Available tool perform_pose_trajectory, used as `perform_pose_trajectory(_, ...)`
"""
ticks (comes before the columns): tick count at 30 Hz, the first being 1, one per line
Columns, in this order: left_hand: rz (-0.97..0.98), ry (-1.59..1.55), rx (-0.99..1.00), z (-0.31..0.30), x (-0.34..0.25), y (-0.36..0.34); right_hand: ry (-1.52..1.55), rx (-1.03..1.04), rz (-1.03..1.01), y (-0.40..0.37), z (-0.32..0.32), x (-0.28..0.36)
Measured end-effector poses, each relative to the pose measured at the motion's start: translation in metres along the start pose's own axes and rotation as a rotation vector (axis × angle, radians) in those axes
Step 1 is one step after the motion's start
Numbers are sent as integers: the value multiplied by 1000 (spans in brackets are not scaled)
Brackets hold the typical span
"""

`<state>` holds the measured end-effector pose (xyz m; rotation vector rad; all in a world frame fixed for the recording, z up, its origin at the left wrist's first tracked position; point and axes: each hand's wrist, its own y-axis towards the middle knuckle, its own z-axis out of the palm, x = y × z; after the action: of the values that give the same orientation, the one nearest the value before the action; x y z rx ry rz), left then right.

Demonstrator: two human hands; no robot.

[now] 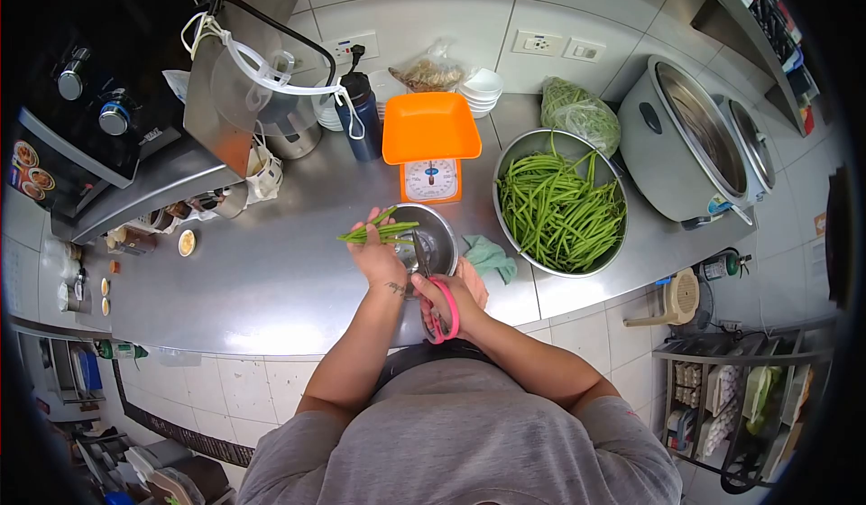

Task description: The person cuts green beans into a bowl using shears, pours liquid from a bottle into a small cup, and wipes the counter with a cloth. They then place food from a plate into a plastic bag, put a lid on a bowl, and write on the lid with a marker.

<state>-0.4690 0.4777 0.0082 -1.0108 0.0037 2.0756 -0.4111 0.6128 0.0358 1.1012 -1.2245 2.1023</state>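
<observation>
A small bunch of green beans (386,232) lies across my left hand (371,257), whose fingers are wrapped round it at the left rim of a small metal bowl (439,234). My right hand (442,299) grips scissors with pink handles (448,311), and their blades point up over the bowl, near the beans. Behind the bowl stands an orange kitchen scale (431,135). To the right, a large metal bowl (501,225) holds a heap of green beans (561,207). A green cloth (490,259) and a pinkish cloth (472,282) lie beside the small bowl.
A dark bottle (362,117), stacked white bowls (482,90) and plastic bags stand along the wall. A large grey cooker (677,144) is at the right. On the left are a metal appliance with a hanging face shield (262,77) and a small cup (187,243).
</observation>
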Motion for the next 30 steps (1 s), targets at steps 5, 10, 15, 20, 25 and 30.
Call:
perform_pose_trajectory(5, -30, 38, 16, -17, -17, 8, -83, -17, 7, -14, -18, 8)
perform_pose_trajectory(10, -188, 44, 281, -61, -86, -12, -444, -163, -118, -63, -80, 53)
perform_pose_trajectory(15, -51, 1689, 994, -105, -79, -73, -410, -242, -172, -107, -115, 98)
perform_pose_trajectory(20, 124, 1733, 1161, -95, 12, -92, -329, -132, -296, -100, -120, 116)
perform_pose_trajectory(25, 186, 1789, 971, -39, 80, -116, -402, 15, -283, -93, -120, 126)
perform_pose_trajectory(30, 447, 1797, 756, 37, 1, -132, -258, 112, -327, -98, -148, 114)
